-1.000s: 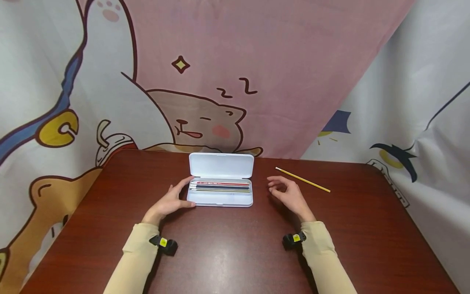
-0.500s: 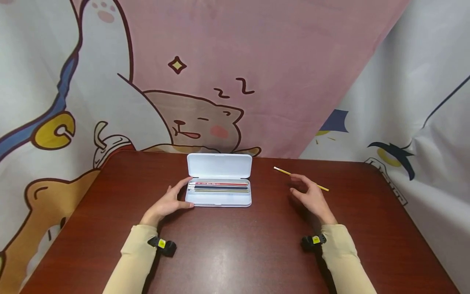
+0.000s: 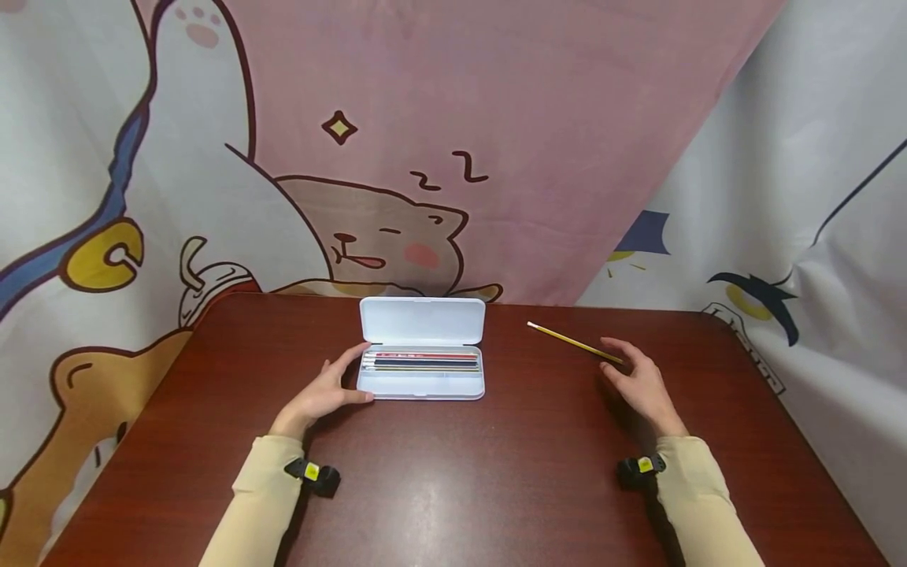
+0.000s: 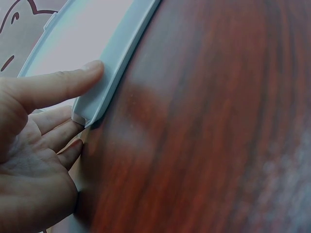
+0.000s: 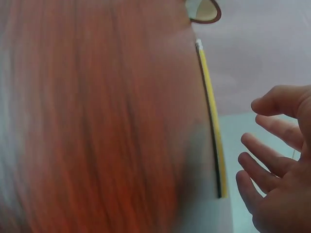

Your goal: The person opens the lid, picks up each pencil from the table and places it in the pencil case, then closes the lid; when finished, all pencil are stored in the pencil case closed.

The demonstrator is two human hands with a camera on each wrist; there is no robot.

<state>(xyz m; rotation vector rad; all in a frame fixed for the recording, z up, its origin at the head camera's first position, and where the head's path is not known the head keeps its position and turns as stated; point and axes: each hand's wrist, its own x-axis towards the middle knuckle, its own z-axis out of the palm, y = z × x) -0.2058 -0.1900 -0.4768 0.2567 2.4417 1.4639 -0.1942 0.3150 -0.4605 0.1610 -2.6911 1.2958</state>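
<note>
In the head view a white pencil case (image 3: 421, 386) lies with its lid up near the table's back edge. Several pencils (image 3: 425, 362), red, dark and yellow-striped, lie side by side inside it. My left hand (image 3: 319, 398) holds the case at its left end, thumb on the front rim and fingers at the back corner; the left wrist view shows the thumb (image 4: 73, 83) over the rim. A yellow pencil (image 3: 567, 337) with a white end lies alone to the right. My right hand (image 3: 641, 386) is at that pencil's near end, fingers loosely bent, with nothing held; its fingertips overlap the tip.
The dark red-brown wooden table (image 3: 425, 488) carries all of these. A cartoon-printed cloth (image 3: 538, 197) hangs right behind its back edge. Both wrists wear small black cameras.
My right hand has moved rightwards from beside the case, passing in front of the yellow pencil to its near end. The left hand stays on the case.
</note>
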